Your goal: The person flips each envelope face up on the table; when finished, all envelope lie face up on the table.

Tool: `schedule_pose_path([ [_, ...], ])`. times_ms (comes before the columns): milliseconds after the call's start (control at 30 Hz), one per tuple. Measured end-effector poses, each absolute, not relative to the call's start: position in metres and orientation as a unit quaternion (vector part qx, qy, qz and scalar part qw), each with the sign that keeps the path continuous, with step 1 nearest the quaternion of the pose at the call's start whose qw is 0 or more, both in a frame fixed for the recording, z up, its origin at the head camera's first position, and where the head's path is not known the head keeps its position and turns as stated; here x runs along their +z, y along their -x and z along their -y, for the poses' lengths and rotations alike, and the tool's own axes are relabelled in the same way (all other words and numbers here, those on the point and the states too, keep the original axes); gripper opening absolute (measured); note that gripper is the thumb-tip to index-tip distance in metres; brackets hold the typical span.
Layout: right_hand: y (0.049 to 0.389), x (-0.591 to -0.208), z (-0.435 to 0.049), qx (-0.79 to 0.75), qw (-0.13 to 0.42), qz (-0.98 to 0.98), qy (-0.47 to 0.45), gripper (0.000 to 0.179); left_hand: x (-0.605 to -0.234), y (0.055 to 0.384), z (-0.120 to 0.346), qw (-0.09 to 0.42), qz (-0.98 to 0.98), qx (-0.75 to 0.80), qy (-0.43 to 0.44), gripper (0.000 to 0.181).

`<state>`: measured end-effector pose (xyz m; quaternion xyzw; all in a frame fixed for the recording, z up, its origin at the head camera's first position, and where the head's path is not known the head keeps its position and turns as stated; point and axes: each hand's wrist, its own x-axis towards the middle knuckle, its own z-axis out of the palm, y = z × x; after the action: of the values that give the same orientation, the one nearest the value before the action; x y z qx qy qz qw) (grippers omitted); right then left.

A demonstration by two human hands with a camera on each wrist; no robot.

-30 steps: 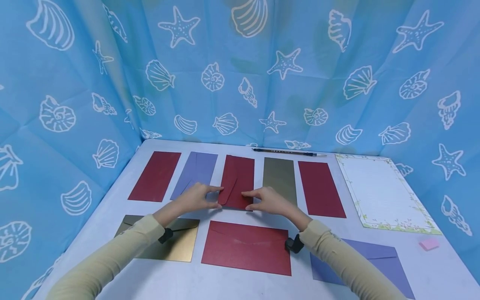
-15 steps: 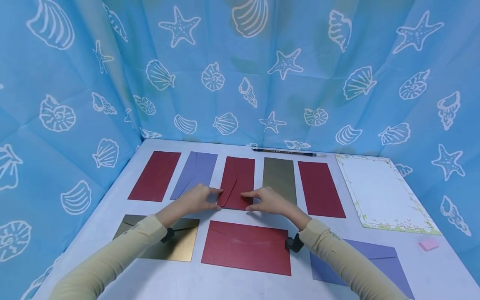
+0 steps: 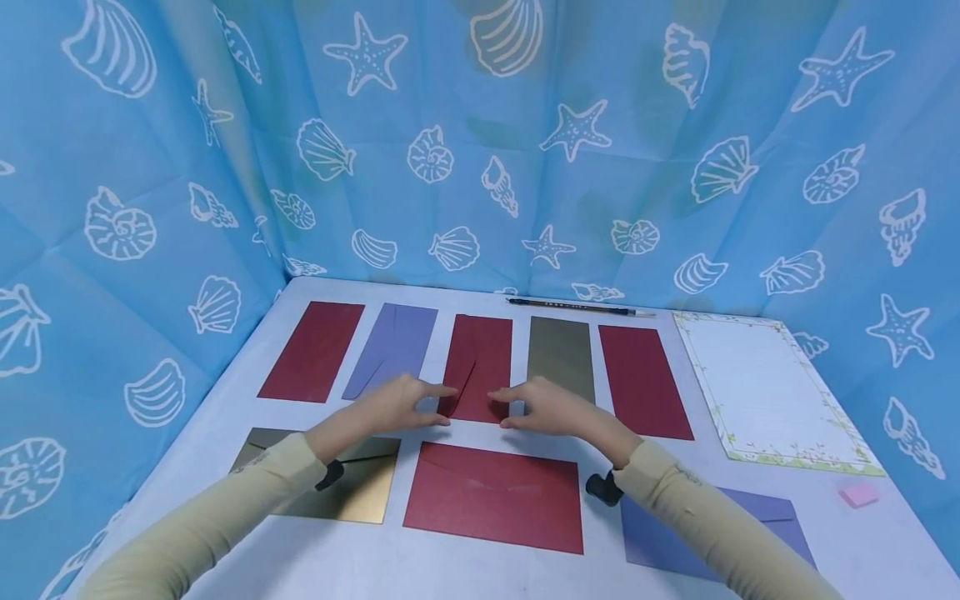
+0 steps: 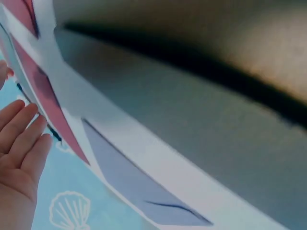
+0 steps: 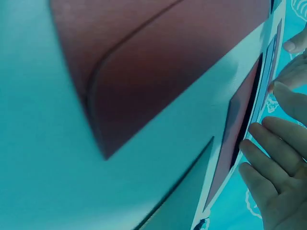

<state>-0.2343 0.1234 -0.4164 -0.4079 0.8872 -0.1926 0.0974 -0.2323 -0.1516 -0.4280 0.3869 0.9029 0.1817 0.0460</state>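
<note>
In the head view, a red envelope [image 3: 483, 346] lies upright in the middle of the back row, its flap seam on the left. My left hand [image 3: 397, 404] is at its lower left edge, thumb and index finger spread. Opposite it, my right hand [image 3: 555, 408] hovers at the lower right edge, with a gap between thumb and index finger. Nothing is held. The left wrist view shows straight, relaxed fingers on the left hand [image 4: 21, 163]; extended fingers also show on the right hand [image 5: 278, 172] in the right wrist view.
Purple [image 3: 397, 342], dark gold [image 3: 561, 354] and red envelopes [image 3: 647, 379] flank it, another red [image 3: 311, 350] far left. In front lie gold [image 3: 367, 487], red [image 3: 491, 500] and purple envelopes [image 3: 720, 533]. A brush [image 3: 570, 305], bordered paper [image 3: 765, 383] and pink block [image 3: 859, 495] are around.
Both hands have come away from the red envelope's edges, the right shifting slightly right. The envelope, earlier touched and a little raised at its near end, now lies flat.
</note>
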Motion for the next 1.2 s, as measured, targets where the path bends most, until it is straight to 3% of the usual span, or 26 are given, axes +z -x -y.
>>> schedule_pose_path([
  [367, 0.232, -0.422, -0.125, -0.191, 0.128, -0.889, 0.396, 0.050, -0.435, 0.229, 0.152, 0.067, -0.902, 0.190, -0.382, 0.047],
  [833, 0.232, -0.421, -0.129, -0.211, 0.106, -0.886, 0.399, 0.052, -0.432, 0.229, 0.148, 0.050, -0.901, 0.200, -0.381, 0.049],
  [1200, 0.228, -0.410, -0.151, -0.240, 0.085, -0.886, 0.387, 0.052, -0.423, 0.227, 0.119, 0.020, -0.885, 0.243, -0.397, 0.056],
])
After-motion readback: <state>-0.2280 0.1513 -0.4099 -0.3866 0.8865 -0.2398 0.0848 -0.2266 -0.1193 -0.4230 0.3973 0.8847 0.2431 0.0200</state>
